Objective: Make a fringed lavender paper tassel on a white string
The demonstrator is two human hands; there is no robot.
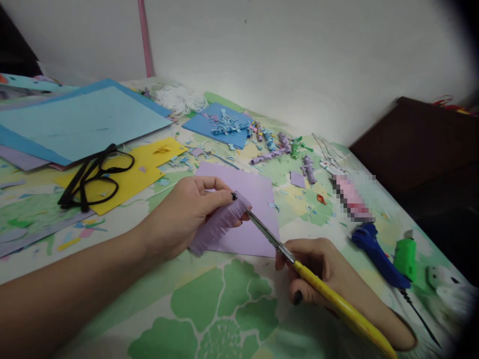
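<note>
Between the thumb and fingers of my left hand (190, 212) is a strip of purple paper (220, 222), its lower edge cut into a fine fringe. My right hand (318, 269) grips a pair of scissors (318, 284) with yellow handles. Their blade tips meet the strip's right end, close to my left fingertips; whether the blades are parted there is hard to make out. Beneath both lies a flat sheet of lilac paper (258, 199) on the patterned tablecloth (224, 299).
Black glasses (99, 179) rest on yellow paper (145, 174) at left, before stacked blue sheets (93, 114). Rolled paper pieces (279, 149) and scraps lie at the back. On the right are a blue-handled tool (379, 254) and a green cutter (406, 257).
</note>
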